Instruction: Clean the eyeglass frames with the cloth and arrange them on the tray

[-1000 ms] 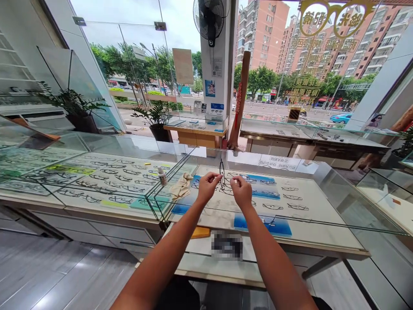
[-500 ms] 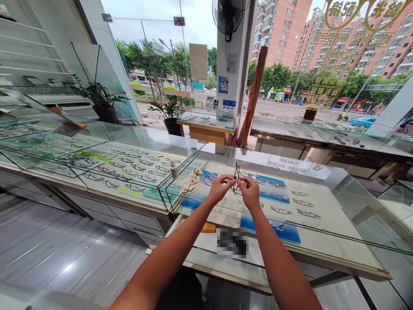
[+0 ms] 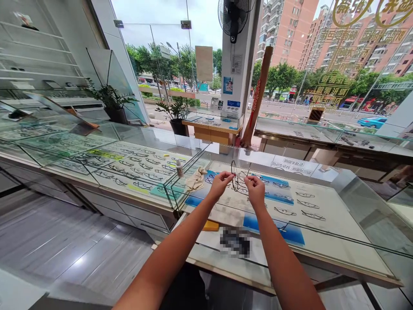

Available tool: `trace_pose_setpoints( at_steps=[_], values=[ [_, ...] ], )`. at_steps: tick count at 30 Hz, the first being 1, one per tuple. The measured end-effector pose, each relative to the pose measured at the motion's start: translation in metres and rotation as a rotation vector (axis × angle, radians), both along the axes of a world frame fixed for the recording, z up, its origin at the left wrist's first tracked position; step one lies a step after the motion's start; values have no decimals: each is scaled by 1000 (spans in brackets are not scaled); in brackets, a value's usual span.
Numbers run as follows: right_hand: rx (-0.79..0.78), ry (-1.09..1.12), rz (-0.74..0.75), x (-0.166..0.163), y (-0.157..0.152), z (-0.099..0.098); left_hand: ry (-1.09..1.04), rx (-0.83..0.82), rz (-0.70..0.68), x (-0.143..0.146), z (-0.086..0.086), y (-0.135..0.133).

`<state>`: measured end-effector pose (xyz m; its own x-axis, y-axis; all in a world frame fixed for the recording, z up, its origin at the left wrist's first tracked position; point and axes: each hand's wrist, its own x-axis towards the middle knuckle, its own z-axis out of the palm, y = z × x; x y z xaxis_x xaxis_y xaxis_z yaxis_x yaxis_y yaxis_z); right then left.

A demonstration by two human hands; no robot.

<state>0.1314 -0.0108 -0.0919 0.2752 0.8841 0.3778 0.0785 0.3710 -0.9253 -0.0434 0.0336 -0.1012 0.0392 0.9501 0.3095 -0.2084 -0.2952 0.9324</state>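
Observation:
Both of my hands are held out over a glass display counter (image 3: 342, 202), pinching a pair of thin dark-framed glasses (image 3: 239, 181) between them. My left hand (image 3: 220, 185) grips the frame's left side with closed fingers. My right hand (image 3: 256, 191) pinches the right side. The glasses hang tilted, one temple sticking up. Under the glass lie several more pairs of glasses (image 3: 298, 204) on white and blue mats.
A small bottle (image 3: 180, 168) and a crumpled beige cloth (image 3: 196, 178) lie on the counter left of my hands. A second glass case (image 3: 106, 161) of glasses runs to the left. Potted plants (image 3: 176, 114), a pillar with a fan (image 3: 235, 17) and windows stand behind.
My view has shifted left and down. My hands came together on the glasses, then moved slightly apart, and the frame is turned more open between them.

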Motion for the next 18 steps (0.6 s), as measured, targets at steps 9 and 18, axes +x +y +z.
trace_pose_setpoints(
  at_steps=[9,18],
  values=[
    [-181,104,-96,2,5,-5,-261,-157,56,-15,2,11],
    [101,-351,-144,-15,-27,17,-120,44,32,-6,8,1]
  ],
)
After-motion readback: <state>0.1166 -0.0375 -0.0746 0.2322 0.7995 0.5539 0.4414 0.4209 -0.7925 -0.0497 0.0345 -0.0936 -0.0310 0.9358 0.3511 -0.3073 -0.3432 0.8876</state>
